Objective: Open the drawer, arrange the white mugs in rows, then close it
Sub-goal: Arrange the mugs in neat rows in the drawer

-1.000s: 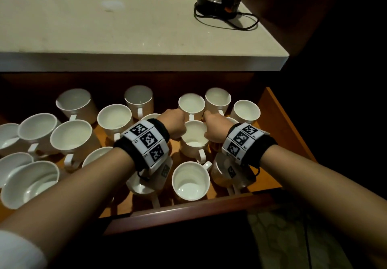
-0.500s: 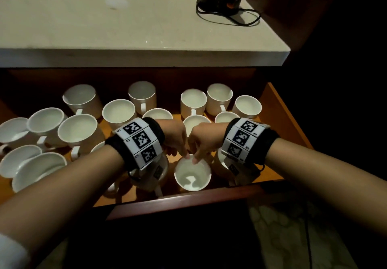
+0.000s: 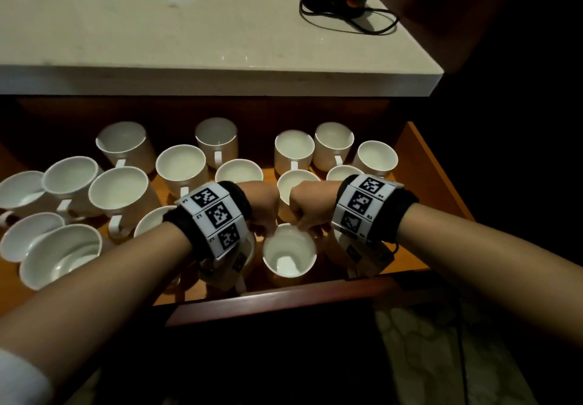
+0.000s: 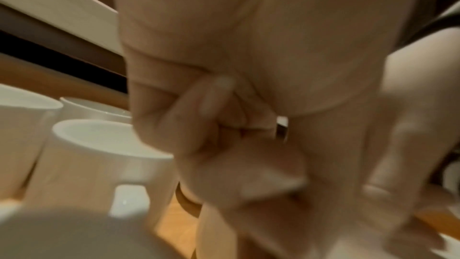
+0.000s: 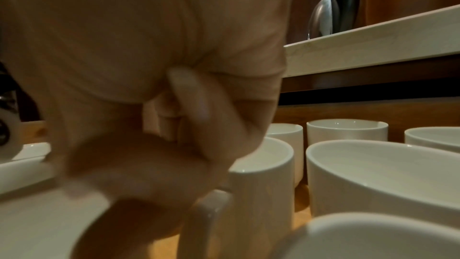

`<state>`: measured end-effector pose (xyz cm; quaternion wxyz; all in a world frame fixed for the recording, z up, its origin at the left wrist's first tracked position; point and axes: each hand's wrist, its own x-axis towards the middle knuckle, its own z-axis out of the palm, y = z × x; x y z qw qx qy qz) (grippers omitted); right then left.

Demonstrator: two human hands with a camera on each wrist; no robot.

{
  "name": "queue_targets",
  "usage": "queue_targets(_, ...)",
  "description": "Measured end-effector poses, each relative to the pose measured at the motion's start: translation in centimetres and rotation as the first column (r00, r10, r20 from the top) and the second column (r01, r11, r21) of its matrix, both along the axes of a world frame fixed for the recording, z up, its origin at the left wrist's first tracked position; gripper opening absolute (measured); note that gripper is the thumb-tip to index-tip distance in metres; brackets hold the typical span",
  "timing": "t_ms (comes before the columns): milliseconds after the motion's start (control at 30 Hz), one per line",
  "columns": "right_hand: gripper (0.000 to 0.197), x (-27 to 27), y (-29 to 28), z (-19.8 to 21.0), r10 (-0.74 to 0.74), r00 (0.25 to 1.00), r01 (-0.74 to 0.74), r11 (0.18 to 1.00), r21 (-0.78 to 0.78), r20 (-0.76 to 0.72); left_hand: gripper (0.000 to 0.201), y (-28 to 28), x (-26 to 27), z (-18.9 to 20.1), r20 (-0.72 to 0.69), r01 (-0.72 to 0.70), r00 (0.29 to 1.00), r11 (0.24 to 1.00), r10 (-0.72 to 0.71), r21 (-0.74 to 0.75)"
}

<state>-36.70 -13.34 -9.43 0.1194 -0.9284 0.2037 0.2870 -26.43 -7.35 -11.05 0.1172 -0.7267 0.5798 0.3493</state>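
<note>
Both hands on one mug! The left hand (image 3: 263, 207) pinches the rim of the front mug (image 3: 289, 251) at ten o'clock, the right hand (image 3: 310, 207) at two, likely steering it straight. It stands at six o'clock in the open drawer (image 3: 419, 164), white mugs (image 3: 181, 164) scattered toward nine.

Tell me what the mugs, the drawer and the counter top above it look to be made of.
Mugs: glazed white ceramic, probably; smooth glossy walls with small highlights on the rims.
Drawer: wood or wood veneer; warm orange-brown floor and sides with a darker reddish front rail, grain too dim to confirm.
Counter top: pale stone or a stone-like composite, polished; a thick slab edge and faint reflections.
</note>
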Motion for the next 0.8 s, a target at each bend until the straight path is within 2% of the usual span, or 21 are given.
queue_targets(67, 0.024, 0.0, 0.1, 0.1, -0.011, 1.0, 0.012, 1.0, 0.008, -0.021, 0.007, -0.2, 0.2, 0.0, 0.005, -0.007, 1.0, 0.999, 0.007, -0.034)
queue_targets(267, 0.027, 0.0, -0.1, 0.0, -0.03, 0.996, 0.035, 0.998, 0.058, -0.084, 0.02, -0.6, -0.2, 0.4, 0.059, 0.01, 0.998, 0.981, 0.001, -0.194)
queue_targets(367, 0.03, -0.2, -0.2, 0.3, -0.074, 0.997, 0.074, 0.996, 0.046, -0.004, 0.02, -0.9, -0.1, 0.9, 0.064, -0.001, 0.998, 0.962, 0.02, -0.272)
queue_targets(433, 0.031, -0.2, -0.3, 0.3, -0.094, 0.995, 0.092, 0.995, 0.045, 0.045, 0.023, -0.8, 0.1, 1.2, 0.093, 0.029, 0.996, 0.971, -0.006, -0.239)
queue_targets(567, 0.027, 0.1, -0.4, 0.0, -0.085, 0.996, 0.083, 0.995, 0.046, 0.036, 0.03, -0.5, 0.2, 1.0, 0.123, 0.072, 0.991, 0.993, -0.06, -0.095)
queue_targets(800, 0.026, 0.3, -0.3, -0.2, -0.029, 0.999, 0.029, 0.999, 0.018, -0.014, 0.031, -0.5, -0.1, 0.7, 0.134, 0.105, 0.986, 0.992, -0.094, -0.074)
